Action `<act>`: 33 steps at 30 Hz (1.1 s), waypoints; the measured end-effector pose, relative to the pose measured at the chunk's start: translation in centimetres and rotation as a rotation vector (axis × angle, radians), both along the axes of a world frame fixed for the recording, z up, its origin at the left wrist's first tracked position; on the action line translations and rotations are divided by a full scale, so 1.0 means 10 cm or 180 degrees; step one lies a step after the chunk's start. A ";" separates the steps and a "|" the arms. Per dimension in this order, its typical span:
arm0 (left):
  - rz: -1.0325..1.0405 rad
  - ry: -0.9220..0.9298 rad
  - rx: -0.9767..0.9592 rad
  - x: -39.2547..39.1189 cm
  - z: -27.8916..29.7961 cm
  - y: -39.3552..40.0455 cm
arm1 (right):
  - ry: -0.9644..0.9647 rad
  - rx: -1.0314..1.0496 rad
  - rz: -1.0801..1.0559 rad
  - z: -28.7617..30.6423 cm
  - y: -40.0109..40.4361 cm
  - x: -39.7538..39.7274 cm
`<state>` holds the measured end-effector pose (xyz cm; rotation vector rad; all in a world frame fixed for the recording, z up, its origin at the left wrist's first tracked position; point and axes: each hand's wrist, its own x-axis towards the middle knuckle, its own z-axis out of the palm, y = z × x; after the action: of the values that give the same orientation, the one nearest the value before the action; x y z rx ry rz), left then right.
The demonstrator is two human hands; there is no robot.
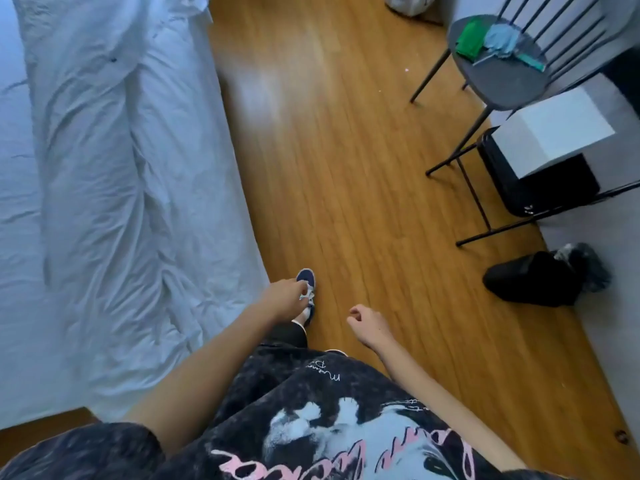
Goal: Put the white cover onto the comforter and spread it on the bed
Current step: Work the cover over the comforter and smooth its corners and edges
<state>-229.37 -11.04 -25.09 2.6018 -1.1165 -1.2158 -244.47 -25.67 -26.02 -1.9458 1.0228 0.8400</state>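
Both hands free beside bed [20, 140]: left hand [285, 299] and right hand [369, 323] loosely curled, pinching nothing; comforter [114, 174] bunched along edge, awaiting spreading.

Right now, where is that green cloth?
In the head view, the green cloth lies at upper right on the seat of the dark chair, beside a light blue cloth, across the wooden floor from the bed.

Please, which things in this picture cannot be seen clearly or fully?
- Bed, head view: its far side is cut by the left edge.
- White bedding: cover and comforter cannot be told apart in the folds.
- Left hand: its fingers are turned away from the camera.
- Chair: its back is cut by the top edge.
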 end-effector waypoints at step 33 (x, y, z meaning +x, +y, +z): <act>0.1694 -0.0026 -0.0101 6.21 0.07 -3.71 | -0.0355 -0.0286 0.2114 0.20 -4.29 7.60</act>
<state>-167.31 -48.10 -24.43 2.6240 -0.3856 -1.0474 -168.42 -68.56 -24.06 -2.4195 0.3367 1.0284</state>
